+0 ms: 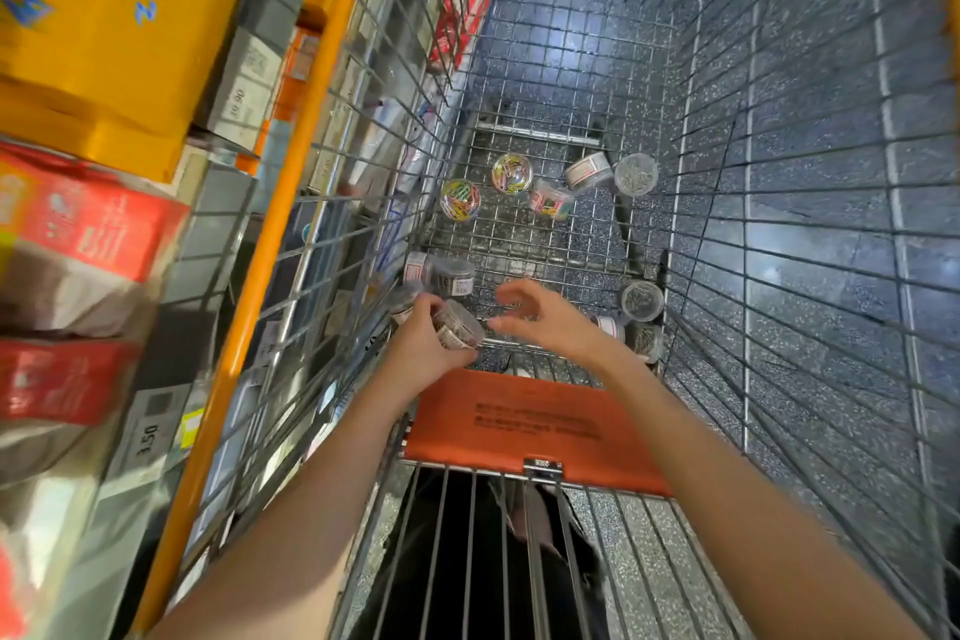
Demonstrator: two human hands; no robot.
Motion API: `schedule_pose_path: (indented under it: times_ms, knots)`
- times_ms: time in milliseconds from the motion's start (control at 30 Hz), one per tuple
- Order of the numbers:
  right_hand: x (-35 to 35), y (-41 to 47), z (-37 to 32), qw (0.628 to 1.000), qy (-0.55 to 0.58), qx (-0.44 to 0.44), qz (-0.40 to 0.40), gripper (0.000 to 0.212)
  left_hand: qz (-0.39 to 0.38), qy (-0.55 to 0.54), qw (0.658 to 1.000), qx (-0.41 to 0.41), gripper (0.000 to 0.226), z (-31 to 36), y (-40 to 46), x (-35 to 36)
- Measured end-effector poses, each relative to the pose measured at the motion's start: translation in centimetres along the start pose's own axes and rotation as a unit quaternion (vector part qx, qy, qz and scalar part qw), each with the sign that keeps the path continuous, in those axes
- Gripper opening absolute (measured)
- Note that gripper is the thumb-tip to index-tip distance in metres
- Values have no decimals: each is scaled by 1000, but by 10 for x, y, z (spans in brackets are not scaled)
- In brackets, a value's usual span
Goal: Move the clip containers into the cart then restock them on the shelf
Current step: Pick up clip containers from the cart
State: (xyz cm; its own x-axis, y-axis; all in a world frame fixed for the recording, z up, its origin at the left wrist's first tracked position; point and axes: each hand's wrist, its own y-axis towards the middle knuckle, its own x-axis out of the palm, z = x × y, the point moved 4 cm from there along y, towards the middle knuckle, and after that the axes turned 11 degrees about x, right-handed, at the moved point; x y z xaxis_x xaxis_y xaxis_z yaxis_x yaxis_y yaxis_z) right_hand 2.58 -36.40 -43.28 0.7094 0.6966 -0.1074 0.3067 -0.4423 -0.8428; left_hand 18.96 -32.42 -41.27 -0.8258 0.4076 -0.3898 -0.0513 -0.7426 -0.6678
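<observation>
I look down into a wire shopping cart (pixel 691 161). My left hand (pixel 421 343) grips a clear round clip container (pixel 460 325) low in the cart, near its left wall. My right hand (pixel 545 314) hovers just to the right of it, fingers loosely spread and holding nothing. Several more clear containers lie on the cart floor: two with coloured clips (pixel 460 199) (pixel 512 173) at the far end, silver-clip ones (pixel 636 174) (pixel 642 300) on the right, and a dark-clip one (pixel 453 276) beside my left hand.
An orange fold-down seat flap (pixel 524 426) sits below my hands. On the left is a shelf with an orange rail (pixel 270 244), a yellow box (pixel 104 31), red packs (pixel 98 229) and a price tag (pixel 148 431). Speckled floor shows through the cart.
</observation>
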Motion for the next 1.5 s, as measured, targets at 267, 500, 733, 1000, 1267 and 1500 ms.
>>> schedule_pose_path:
  times_ms: [267, 500, 733, 1000, 1267, 1500]
  knots:
    - [6, 57, 12, 998, -45, 17, 50, 55, -29, -49, 997, -51, 79, -16, 11, -2]
    - [24, 100, 8, 985, -146, -23, 87, 67, -30, -44, 996, -73, 51, -32, 14, 3]
    - [28, 125, 0, 950, -273, -78, 132, 62, -37, -48, 993, -102, 61, -39, 16, 3]
    - [32, 127, -3, 944, -277, -103, 146, 56, -39, -60, 993, -96, 57, -46, 17, 4]
    - [16, 100, 0, 974, -163, -82, 133, 57, -23, -51, 995, -80, 63, -40, 17, 0]
    - [-4, 59, -16, 989, -96, -69, 89, 59, -29, -5, 998, -49, 66, -17, 20, 1]
